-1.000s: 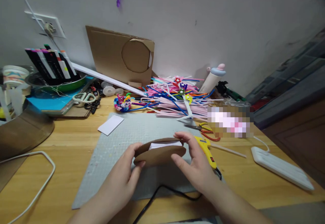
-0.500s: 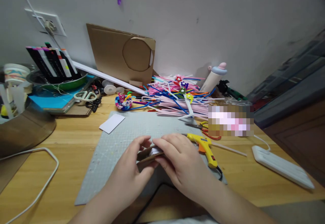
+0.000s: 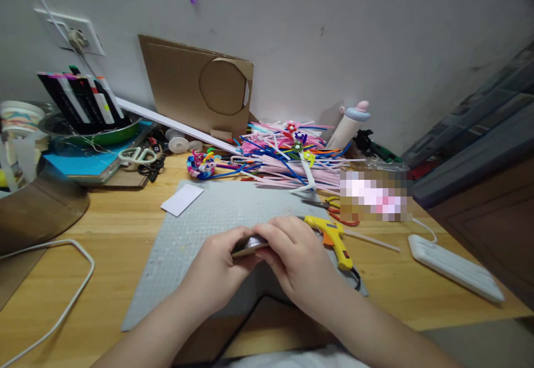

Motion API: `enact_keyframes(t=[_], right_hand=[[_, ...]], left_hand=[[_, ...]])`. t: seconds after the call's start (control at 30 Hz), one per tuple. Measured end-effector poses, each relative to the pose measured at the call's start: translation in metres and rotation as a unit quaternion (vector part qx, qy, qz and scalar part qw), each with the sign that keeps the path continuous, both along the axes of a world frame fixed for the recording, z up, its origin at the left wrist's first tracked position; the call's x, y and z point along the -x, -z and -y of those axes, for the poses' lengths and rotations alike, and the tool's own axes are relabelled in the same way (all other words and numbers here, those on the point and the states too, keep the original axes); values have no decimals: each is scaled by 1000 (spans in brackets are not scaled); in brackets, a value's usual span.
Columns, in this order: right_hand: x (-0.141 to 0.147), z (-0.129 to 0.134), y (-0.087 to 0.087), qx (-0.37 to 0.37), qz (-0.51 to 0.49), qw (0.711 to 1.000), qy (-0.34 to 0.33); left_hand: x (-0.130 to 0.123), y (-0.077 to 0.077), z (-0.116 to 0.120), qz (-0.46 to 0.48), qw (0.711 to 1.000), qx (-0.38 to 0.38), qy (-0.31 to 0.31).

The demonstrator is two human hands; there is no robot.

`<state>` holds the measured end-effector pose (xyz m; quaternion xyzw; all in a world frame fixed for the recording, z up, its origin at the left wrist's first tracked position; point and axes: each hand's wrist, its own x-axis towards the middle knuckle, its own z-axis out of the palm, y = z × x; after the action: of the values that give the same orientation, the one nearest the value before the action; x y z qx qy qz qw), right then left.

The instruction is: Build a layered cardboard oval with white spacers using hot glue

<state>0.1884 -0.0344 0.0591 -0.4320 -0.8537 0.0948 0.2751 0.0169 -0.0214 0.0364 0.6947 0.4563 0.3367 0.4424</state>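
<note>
A small brown cardboard piece (image 3: 246, 251) with white paper (image 3: 254, 241) inside it is held above the grey cutting mat (image 3: 167, 279). My left hand (image 3: 217, 265) is closed round its left end. My right hand (image 3: 298, 254) grips its right end, fingers over the top and thumb below. Much of the cardboard is hidden by the hands. A white card (image 3: 182, 200) lies on the mat's back left corner. Right of my right hand rests a yellow glue gun (image 3: 340, 245).
Pipe cleaners (image 3: 287, 167) are piled at the back, beside a white bottle (image 3: 345, 129). Scissors with orange handles (image 3: 344, 219) lie near the glue gun. A power strip (image 3: 454, 268) is at the right, marker pens (image 3: 85, 101) at the left.
My left hand's fingers have closed in round the cardboard, nearer to my right hand. The camera view has shifted slightly.
</note>
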Motion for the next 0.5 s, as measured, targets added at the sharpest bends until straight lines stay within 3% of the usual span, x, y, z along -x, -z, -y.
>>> enact_keyframes(t=[0.17,0.27,0.33,0.4,0.47,0.5], right_hand=[[-15,0,-5,33,-51,998,-8],[-30,-2,13,90,-176,978,60],[-36,-5,32,181,-285,937,93],[-36,-7,47,270,-390,877,81],[-33,-9,51,305,-448,837,75],[-32,-10,49,304,-459,831,78]], left_hand=[[2,-1,-4,-8,1000,6,-24],[8,8,-6,51,993,60,-88],[12,17,-8,152,975,106,-124],[14,26,-9,240,952,141,-130],[13,31,-11,254,947,151,-128],[13,32,-12,238,953,138,-129]])
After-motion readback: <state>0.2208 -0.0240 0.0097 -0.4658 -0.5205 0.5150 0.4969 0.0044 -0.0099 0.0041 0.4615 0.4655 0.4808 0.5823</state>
